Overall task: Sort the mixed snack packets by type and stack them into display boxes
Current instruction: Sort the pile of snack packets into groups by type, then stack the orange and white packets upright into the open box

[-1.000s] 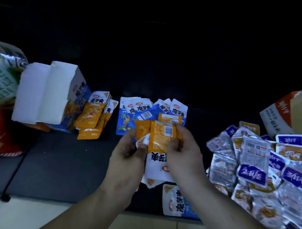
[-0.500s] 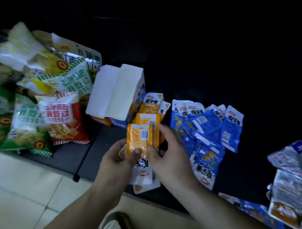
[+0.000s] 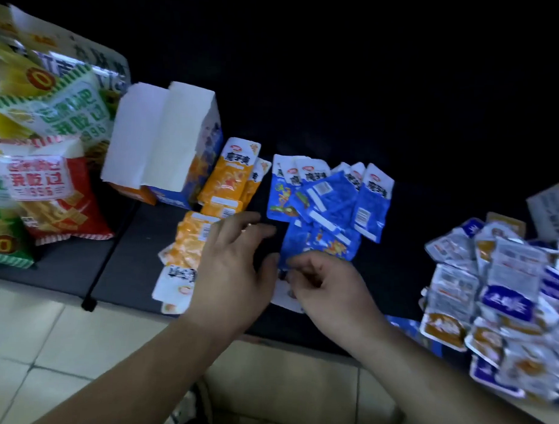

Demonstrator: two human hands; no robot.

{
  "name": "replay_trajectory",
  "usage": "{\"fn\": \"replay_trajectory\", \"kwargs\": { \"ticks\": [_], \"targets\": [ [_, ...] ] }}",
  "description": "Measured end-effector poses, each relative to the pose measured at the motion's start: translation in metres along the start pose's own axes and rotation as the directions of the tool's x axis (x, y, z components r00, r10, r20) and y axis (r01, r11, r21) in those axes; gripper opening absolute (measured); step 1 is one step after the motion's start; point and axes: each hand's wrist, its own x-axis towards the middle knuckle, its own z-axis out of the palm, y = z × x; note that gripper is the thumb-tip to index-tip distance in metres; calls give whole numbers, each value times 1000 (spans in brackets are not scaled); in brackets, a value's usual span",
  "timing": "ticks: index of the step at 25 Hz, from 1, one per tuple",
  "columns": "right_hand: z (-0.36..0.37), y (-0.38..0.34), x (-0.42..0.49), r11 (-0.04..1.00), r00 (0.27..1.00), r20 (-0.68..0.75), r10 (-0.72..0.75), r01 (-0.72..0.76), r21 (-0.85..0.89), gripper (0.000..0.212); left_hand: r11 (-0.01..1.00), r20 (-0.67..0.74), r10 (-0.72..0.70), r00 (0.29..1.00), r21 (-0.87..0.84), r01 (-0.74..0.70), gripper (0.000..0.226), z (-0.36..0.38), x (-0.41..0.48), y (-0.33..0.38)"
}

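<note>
Orange snack packets (image 3: 195, 240) lie in a loose stack on the dark table, just left of my left hand (image 3: 235, 270), whose fingers are spread and relaxed above them. More orange packets (image 3: 232, 175) lean against an open white display box (image 3: 160, 134). Blue packets (image 3: 326, 197) are fanned out in the middle. My right hand (image 3: 329, 286) has curled fingers pinching the lower edge of a blue packet (image 3: 294, 244) at the bottom of that pile.
Large crisp bags (image 3: 48, 178) pile up at the left. A heap of purple and silver packets (image 3: 503, 299) fills the right, with another box (image 3: 554, 205) behind it. The table's near edge (image 3: 299, 339) runs under my wrists, tiled floor below.
The orange packets that both hands held now lie on the table. My left hand has let go and my right hand has moved right onto the blue pile. The view swung.
</note>
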Motion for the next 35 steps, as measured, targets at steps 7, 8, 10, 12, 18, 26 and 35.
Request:
{"fn": "replay_trajectory", "kwargs": {
  "ticks": [7, 8, 10, 12, 18, 26, 35],
  "targets": [
    [-148, 94, -33, 804, 962, -164, 218, -272, -529, 35, 957, 441, 259, 859, -236, -168, 28, 72, -42, 74],
    [-161, 110, -38, 832, 968, -203, 148, -233, -504, 45, 972, 544, 224, 809, -184, -146, 36, 79, -44, 79],
    [-166, 132, -46, 888, 976, -220, 5, -106, -448, 53, 989, 659, 130, 741, -31, -145, 62, 90, -43, 87],
    [-162, 148, -48, 922, 962, -255, -94, -12, -387, 48, 982, 667, 92, 739, 61, -177, 76, 100, -36, 98],
    [-177, 162, -45, 971, 855, -509, -104, -24, -238, 37, 976, 632, -22, 774, 181, -120, 53, 110, -16, 125],
    [-159, 130, -43, 913, 855, -384, -350, 221, -342, 48, 811, 621, -239, 747, -295, 505, 14, 72, -10, 128],
    [-65, 36, -12, 893, 971, 100, 218, -240, 381, 12, 701, 179, -514, 839, -475, 532, 31, 38, 25, 75]
  ]
}}
